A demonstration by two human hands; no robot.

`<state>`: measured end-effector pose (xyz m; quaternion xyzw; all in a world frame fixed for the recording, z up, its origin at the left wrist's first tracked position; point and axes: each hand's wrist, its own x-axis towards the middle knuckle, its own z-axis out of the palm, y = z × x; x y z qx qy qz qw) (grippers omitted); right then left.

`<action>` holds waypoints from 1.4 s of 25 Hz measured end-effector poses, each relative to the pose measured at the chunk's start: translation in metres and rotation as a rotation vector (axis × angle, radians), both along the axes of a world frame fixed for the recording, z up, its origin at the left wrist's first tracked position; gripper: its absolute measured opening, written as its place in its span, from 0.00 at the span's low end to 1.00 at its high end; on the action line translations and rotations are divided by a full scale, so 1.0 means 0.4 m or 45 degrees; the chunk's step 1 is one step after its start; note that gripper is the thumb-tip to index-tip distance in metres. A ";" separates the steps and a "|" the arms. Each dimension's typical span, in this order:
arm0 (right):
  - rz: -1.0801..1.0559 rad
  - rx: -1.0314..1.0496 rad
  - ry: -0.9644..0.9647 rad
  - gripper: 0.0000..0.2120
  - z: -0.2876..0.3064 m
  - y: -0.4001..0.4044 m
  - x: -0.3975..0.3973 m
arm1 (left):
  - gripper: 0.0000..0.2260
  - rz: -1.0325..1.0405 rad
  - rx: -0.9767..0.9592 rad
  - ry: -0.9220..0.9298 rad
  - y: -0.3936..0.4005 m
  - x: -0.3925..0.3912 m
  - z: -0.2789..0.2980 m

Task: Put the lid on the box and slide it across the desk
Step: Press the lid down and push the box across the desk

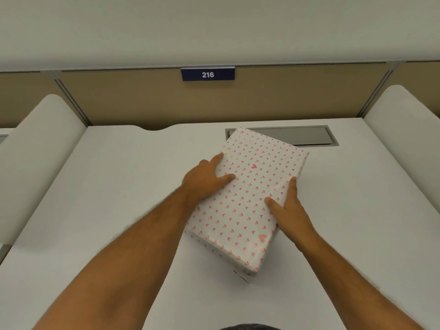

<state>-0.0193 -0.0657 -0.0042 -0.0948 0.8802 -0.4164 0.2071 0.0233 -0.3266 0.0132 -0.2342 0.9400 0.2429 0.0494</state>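
Observation:
A white lid point(247, 194) printed with small pink hearts covers the box, which lies at an angle on the white desk point(123, 191); only a dark sliver of the box's base point(241, 277) shows under the near corner. My left hand point(204, 179) grips the lid's left long edge, thumb on top. On the right long edge my right hand point(289, 208) does the same, with its thumb across the top. The far corner of the lid overlaps the grey cable hatch.
A grey cable hatch point(307, 135) is set into the desk at the back right. A tan partition with a blue sign "216" point(207, 74) closes the far side. White rounded dividers point(40, 148) point(404, 115) flank the desk.

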 end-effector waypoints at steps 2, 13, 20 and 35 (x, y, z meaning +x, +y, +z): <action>-0.001 -0.075 0.037 0.48 0.004 -0.052 0.017 | 0.40 0.091 0.010 0.072 -0.056 0.040 0.003; 0.284 -0.501 -0.007 0.47 0.068 -0.780 0.146 | 0.40 0.512 -0.125 0.368 -0.739 0.360 0.050; 0.406 -0.547 -0.263 0.37 0.057 -1.221 0.189 | 0.38 0.720 -0.105 0.285 -1.146 0.460 0.009; 0.533 -0.311 0.046 0.39 -0.029 -1.227 0.342 | 0.26 0.564 -0.476 0.327 -1.057 0.491 0.024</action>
